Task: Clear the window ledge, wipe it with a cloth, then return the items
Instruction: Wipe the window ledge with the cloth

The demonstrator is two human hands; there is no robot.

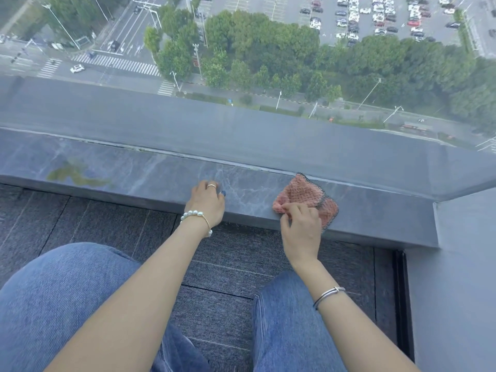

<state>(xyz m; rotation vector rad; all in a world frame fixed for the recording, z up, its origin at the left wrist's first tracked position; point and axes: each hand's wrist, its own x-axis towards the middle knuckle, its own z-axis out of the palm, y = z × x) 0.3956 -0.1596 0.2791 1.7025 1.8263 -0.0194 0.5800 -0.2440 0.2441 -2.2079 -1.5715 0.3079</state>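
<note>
My right hand [300,226] pinches the near left corner of the cloth [306,198], which lies on the ledge [134,170] stretching left, where my left hand [208,201] rests with fingers loosely curled, holding nothing.

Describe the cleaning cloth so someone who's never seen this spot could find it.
Follow the grey marble window ledge below the glass toward its right end. There the right hand pinches a crumpled pink waffle-weave cloth with dark stitched edging, the only pink thing there.

R hand [300,226] pinches pink cloth [306,197] on ledge [134,170] (grey marble); L hand [206,200] rests alongside.
</note>
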